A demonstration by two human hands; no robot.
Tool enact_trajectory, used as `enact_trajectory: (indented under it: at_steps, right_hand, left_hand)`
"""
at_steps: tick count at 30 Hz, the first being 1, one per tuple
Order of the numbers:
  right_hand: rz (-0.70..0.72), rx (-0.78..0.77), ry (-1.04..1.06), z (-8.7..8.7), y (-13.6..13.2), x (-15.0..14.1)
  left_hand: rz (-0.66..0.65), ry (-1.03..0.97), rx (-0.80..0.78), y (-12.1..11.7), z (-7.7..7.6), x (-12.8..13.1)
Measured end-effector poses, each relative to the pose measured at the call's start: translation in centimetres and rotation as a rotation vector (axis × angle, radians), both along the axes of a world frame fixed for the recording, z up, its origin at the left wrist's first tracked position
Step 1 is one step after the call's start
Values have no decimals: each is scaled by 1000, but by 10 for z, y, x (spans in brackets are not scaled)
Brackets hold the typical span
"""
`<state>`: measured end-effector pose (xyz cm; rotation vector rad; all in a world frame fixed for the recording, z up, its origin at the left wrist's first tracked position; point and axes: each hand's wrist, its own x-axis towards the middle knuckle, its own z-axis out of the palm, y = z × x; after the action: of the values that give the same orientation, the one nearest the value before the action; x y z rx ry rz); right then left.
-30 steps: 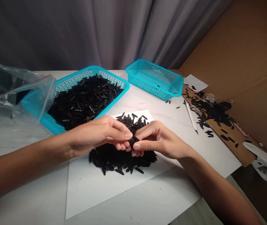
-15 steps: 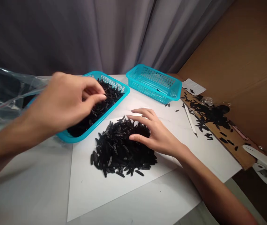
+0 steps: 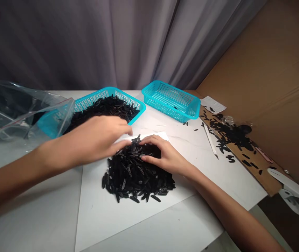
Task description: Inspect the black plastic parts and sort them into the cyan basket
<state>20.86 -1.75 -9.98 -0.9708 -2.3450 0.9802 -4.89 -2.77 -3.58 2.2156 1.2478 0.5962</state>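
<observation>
Left hand (image 3: pixel 97 138) is lying open against the black pile (image 3: pixel 136 175), right hand (image 3: pixel 162 157) is cupping its top, both just apart.

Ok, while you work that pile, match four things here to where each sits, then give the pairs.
Things: 1 right hand; 2 clear plastic bag; 3 rear teal basket; 4 cardboard strip.
Places: A table's right, strewn with black pieces; B on the black pile; C far back, nearly empty; D at left, against the full basket.
Pairs: 1-B, 2-D, 3-C, 4-A.
</observation>
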Motion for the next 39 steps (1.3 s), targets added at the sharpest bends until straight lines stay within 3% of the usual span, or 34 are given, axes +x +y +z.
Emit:
enact_trajectory:
  at_steps: [2,4,10,16,19,24,32,39]
  right_hand:
    - [-7,-32,42,1,2,1]
    - [-14,-57,73,2,3,2]
    - [-114,-127,159,9,-1,2]
    - [-203,-292,325,14,-1,2]
    - [-227,-404,401,18,-2,3]
    - [-227,-543,477,23,-7,0]
    - [-284,-702,631,19,-15,-7]
    - [-292,-859,671,16,-16,-8]
  left_hand:
    - [-228,249,77,-7,-5,9]
    - [-341,340,77,-12,-11,16]
    - [-347,277,-3,-15,-26,22]
    - [-360,259,-60,-12,-24,21]
    - [-311,234,-92,-13,-21,22]
    - [-87,-10,-64,-14,-19,30]
    - [15,-348,-91,-19,-21,41]
    - [84,-439,-163,-20,-22,44]
